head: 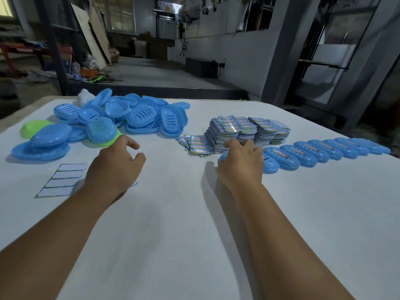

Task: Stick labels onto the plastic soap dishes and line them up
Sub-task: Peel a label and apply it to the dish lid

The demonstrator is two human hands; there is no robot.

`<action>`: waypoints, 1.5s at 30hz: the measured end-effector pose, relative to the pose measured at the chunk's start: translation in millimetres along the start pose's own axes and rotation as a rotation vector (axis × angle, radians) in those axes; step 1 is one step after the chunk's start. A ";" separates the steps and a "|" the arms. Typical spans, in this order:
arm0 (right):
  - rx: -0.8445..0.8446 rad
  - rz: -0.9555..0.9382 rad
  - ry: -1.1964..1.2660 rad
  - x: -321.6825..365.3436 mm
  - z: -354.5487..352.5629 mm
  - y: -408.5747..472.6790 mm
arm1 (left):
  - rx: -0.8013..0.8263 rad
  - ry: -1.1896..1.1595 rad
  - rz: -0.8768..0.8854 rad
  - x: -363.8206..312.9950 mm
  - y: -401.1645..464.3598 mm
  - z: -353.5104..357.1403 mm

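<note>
- Right hand (pixel 240 161) grips a blue soap dish (pixel 269 166), nearest of a labelled row (pixel 329 150) stretching away to its right.
- Left hand (pixel 114 163) hovers loosely curled, holding nothing, near the unlabelled pile (pixel 121 118).
- Label stacks (pixel 244 131) sit just beyond the right hand; a peeled backing sheet (pixel 61 180) lies left of the left hand.

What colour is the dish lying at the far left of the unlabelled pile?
Light green dish, among otherwise blue ones; the head view shows it clearly.

on the white table (pixel 173 213) the right hand (pixel 240 163) rests on the nearest blue soap dish (pixel 269 166) of an overlapping labelled row (pixel 324 151), just in front of the label stacks (pixel 244 129). the left hand (pixel 114 165) hovers loosely curled and holds nothing, near a pile of unlabelled blue and green dishes (pixel 112 120). a peeled backing sheet (pixel 61 180) lies to its left.
</note>
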State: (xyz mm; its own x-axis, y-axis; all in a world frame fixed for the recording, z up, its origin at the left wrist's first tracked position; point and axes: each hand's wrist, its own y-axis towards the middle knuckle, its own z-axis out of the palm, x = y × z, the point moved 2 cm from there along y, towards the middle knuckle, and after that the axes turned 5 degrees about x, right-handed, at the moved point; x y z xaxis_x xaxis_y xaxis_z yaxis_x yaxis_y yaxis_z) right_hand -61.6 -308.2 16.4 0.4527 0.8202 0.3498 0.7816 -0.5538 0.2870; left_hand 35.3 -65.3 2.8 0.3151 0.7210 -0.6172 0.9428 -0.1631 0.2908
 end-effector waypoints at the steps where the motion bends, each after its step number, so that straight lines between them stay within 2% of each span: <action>1: -0.010 -0.024 0.034 4.2 1.3 -0.6 | -0.005 0.010 0.000 0.8 1.0 -0.5; 5: 0.005 -0.208 0.174 32.3 9.7 -5.7 | -0.045 0.077 -0.006 4.8 4.3 -3.7; 10: 0.073 -0.461 0.233 74.7 21.6 -5.4 | -0.111 0.204 0.009 14.7 12.7 -12.5; 14: 0.102 -0.555 0.229 104.0 32.9 2.7 | -0.218 0.314 0.047 25.8 24.5 -21.0; 17: 0.110 -0.557 0.255 115.2 42.4 9.5 | -0.259 0.422 0.033 36.8 33.6 -25.8; 23: 0.143 -0.552 0.357 109.4 59.9 14.5 | -0.064 0.445 -0.107 59.9 47.3 -17.2; 29: 0.146 -0.536 0.434 107.5 64.2 16.8 | -0.116 0.343 -0.143 63.9 51.5 -16.2; 33: 0.161 -0.537 0.438 108.4 66.0 16.2 | -0.284 0.251 -0.136 52.8 63.3 -21.9; 39: 0.150 -0.539 0.469 105.2 65.1 20.7 | -0.150 0.185 -0.377 53.6 93.5 -16.1; 45: 0.139 -0.521 0.495 101.2 64.7 25.6 | -0.235 0.130 -0.338 60.9 93.8 -15.7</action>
State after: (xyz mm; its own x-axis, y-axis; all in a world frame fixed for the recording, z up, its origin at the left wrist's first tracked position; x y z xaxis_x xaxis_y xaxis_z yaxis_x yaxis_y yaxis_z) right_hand 31.9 -230.1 1.5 -0.2142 0.7929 0.5704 0.9048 -0.0591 0.4218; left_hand 141.2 -26.1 3.9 -0.0374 0.7889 -0.6134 0.9355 0.2435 0.2561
